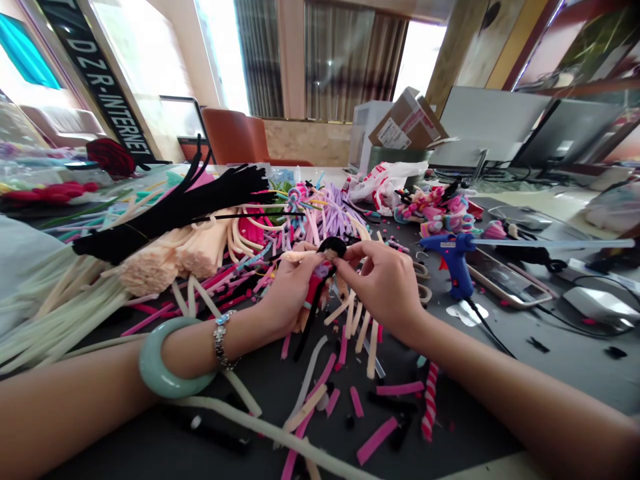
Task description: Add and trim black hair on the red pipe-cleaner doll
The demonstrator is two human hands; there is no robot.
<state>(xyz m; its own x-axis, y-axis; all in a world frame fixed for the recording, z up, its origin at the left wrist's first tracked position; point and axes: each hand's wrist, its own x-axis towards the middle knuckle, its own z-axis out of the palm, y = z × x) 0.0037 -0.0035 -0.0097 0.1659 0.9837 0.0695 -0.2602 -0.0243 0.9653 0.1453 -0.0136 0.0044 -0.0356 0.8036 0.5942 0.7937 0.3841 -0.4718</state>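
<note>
A small doll figure (320,277) made of fuzzy stems, with a black top and a red body, is held up at the middle of the view. My left hand (293,287) pinches it from the left, the thumb on its front. From the right, my right hand (383,280) has thumb and forefinger pressed together at the figure's head. A black strand (309,323) hangs down from the figure. Beneath the hands lie cut pieces of peach stem (373,350) and pink stem (377,440).
Bundles of black stems (170,213) and peach stems (155,267) lie at the left. A blue glue gun (457,263) and a phone (510,277) are on the right. Finished-looking colourful pieces (440,207), a cardboard box (407,123) and monitors (493,123) stand further back.
</note>
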